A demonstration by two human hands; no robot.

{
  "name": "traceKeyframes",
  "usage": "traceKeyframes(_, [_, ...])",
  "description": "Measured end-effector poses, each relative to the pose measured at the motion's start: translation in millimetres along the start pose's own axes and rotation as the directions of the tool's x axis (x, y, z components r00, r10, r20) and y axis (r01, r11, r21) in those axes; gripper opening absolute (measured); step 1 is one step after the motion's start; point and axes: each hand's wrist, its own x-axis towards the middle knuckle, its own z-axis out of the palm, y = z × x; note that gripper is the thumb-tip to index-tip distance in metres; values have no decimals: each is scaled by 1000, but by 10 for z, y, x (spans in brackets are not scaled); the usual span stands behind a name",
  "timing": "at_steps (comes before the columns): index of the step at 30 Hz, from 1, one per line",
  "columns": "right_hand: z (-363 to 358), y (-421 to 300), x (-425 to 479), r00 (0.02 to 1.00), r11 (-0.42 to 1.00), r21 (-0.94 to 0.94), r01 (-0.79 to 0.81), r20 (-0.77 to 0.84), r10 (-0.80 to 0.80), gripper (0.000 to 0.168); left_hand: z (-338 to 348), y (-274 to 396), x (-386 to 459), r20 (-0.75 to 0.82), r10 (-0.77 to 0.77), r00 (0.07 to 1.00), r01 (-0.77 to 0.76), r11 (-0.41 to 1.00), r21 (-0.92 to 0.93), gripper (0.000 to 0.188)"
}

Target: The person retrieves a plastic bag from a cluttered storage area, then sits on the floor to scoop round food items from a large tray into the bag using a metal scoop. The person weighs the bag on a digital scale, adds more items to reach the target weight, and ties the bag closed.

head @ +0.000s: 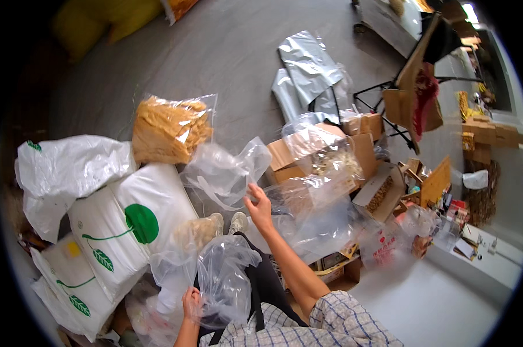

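My left hand is closed on the gathered edge of a clear plastic bag, which hangs crumpled in front of my shirt and legs. Something tan shows through the film near my shoes; I cannot tell whether it is inside that bag. My right hand reaches forward with bent fingers. Its fingertips meet the edge of another clear plastic bag, loose and blurred; whether they pinch it is unclear. Just beyond that bag stands a clear bag packed with yellowish-brown dried food.
White sacks with green leaf prints are stacked at my left. To my right are open cardboard boxes draped in plastic film, and a long box of small brown pieces. Silver-grey plastic bags hang beyond, near a black-framed folding chair.
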Motion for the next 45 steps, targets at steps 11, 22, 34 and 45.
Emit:
traceKeyframes(11, [-1643,-1539,-300,815,989,144,-15,-572,96,20,209,990,359,396,-194,897,335,883,-328,24])
traceKeyframes(22, [-2733,-1349,122,776,917,17,-398,-527,347,10,1474,2383,749,638,519,569,-544,-345,765,33])
traceKeyframes(34, [-3538,-3469,1792,946,764,643,-62,-207,251,34,3702,4110,853,877,250,410,-339,-852,400,33])
traceKeyframes(45, [-4340,-4144,3593,958,926,-375,-28,-274,-82,26,5452,5377,1313,885,194,423,-303,-890,340,32])
